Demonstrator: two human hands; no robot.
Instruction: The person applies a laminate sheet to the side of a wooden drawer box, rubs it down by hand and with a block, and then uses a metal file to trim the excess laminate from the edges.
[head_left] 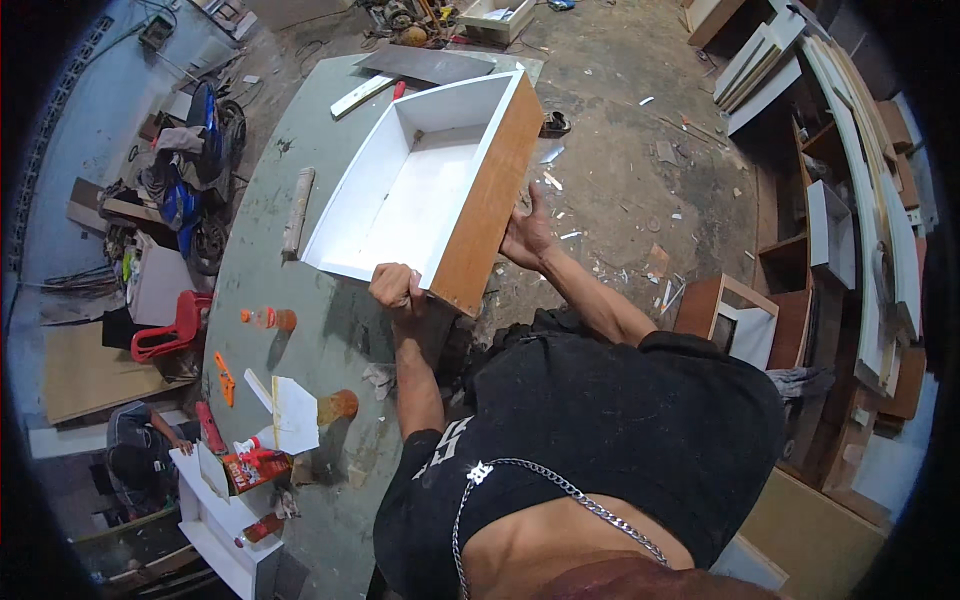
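Observation:
A drawer (435, 185) with white inner faces and a brown wood panel on its right side is tilted over the green worktable (340, 240). My left hand (398, 287) is closed on its near white edge, the knuckles facing up. At the brown panel, my right hand (528, 238) supports the drawer from the right, thumb pointing up; its other fingers are partly hidden behind the panel. A worn, pale strip (298, 213) lies on the table left of the drawer.
On the table are an orange-handled tool (226, 378), a small bottle (268, 319), an amber bottle (338, 405) and a dark board (428, 65). A person (142, 455) works at the lower left by a white box. Scraps litter the floor; cabinets (805, 240) stand right.

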